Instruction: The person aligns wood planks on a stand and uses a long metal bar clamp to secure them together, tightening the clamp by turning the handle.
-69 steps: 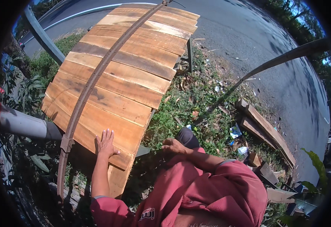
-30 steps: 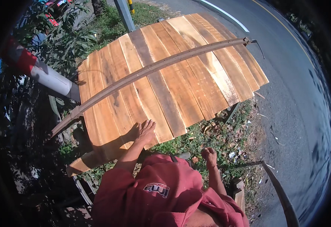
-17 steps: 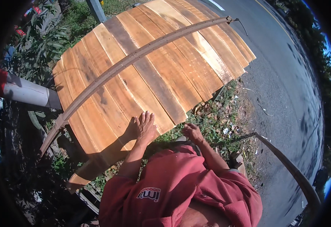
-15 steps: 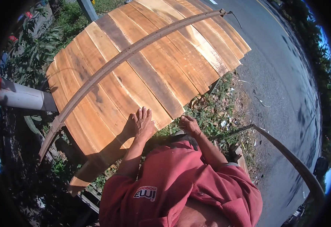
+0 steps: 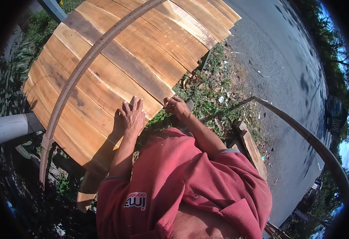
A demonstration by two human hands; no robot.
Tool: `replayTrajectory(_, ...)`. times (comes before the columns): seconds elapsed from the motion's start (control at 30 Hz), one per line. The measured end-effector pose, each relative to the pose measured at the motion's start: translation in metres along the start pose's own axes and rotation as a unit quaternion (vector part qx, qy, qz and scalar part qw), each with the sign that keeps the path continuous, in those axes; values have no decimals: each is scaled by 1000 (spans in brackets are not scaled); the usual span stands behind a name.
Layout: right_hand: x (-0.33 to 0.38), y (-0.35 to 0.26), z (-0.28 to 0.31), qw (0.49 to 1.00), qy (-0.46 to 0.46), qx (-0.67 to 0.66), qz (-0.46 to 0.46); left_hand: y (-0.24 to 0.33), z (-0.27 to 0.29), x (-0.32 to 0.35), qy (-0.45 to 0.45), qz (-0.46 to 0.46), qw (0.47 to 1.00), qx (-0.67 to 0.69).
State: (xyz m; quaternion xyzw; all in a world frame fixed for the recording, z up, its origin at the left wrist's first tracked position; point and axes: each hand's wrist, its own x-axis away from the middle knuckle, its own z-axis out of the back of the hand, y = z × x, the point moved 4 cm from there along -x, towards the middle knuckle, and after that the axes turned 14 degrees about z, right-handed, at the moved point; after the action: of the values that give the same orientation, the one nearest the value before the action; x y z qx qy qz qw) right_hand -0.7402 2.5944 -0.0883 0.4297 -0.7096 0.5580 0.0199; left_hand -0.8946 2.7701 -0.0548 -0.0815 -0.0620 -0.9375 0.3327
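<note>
Wooden planks lie side by side in front of me, their near ends uneven. My left hand rests on the near part of one light plank, palm down with its fingers spread. My right hand is at the near end of the neighbouring plank, which has a dark band. Its fingers are curled and pinched at that plank's corner; the fingertips are partly hidden. A long narrow wooden bar crosses over the planks and reaches past their left side.
A pale post stands left of the planks. Grass and litter border the asphalt road on the right. A wooden beam lies beside my right elbow. A long dark curved pole extends at the right.
The whole view has shifted, so the planks appear farther left and higher. My right hand's fingers now meet the plank's corner more closely. The left hand remains flat on the wood.
</note>
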Motion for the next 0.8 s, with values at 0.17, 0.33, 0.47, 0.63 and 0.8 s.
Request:
replayTrajectory(0.17,-19,-11,16,999,32,-11,33,10,19,-3,-33,35,999,-3)
replayTrajectory(0.33,-57,-32,36,995,83,3,56,52,32,-35,14,-19,999,26)
replayTrajectory(0.47,-77,-45,20,995,64,35,74,70,19,-79,20,-9,997,72)
replayTrajectory(0.63,-88,-37,25,988,115,70,76,79,35,-92,-43,42,998,29)
replayTrajectory(0.8,-124,-25,63,978,78,140,136,97,40,-98,-65,62,996,11)
